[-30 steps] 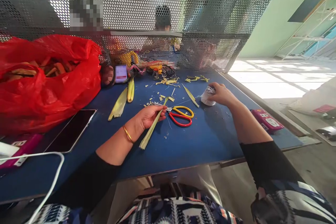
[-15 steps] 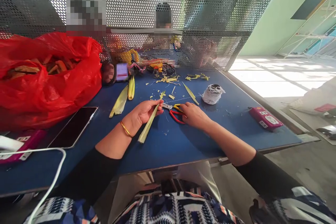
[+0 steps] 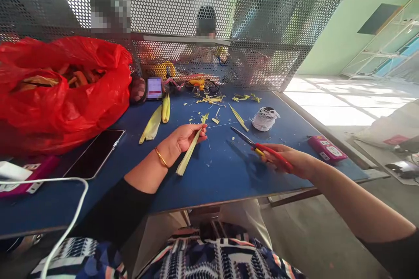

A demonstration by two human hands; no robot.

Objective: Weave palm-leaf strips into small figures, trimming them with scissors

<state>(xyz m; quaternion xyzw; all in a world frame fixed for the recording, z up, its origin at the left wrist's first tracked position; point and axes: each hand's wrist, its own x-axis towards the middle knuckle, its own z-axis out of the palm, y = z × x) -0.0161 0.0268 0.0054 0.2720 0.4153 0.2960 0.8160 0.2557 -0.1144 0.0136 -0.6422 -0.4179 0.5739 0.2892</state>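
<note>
My left hand (image 3: 190,136) pinches a folded strip of pale green corn husk (image 3: 189,157) near its top, the lower end hanging toward me over the blue table (image 3: 216,183). White thread runs from beside that hand to a thread spool (image 3: 264,119) on the right. In my right hand (image 3: 278,159) is a pair of scissors (image 3: 250,140) with red and yellow handles, raised above the table, blades together and aimed up-left. Between the hands and the spool lies a loose husk leaf (image 3: 238,117). Two more husks (image 3: 166,109) rest left of centre.
A red plastic bag (image 3: 108,96) full of orange-brown pieces fills the left side. Before it lie a dark phone or tablet (image 3: 94,154) and a white cable (image 3: 73,222). A pink packet (image 3: 327,148) sits at right. A perforated metal screen (image 3: 262,22) stands behind, husk scraps (image 3: 209,99) in front.
My right hand has lifted the scissors away from the husk, moving right and toward me, and their blades have come together. My left hand keeps its pinch almost in place.
</note>
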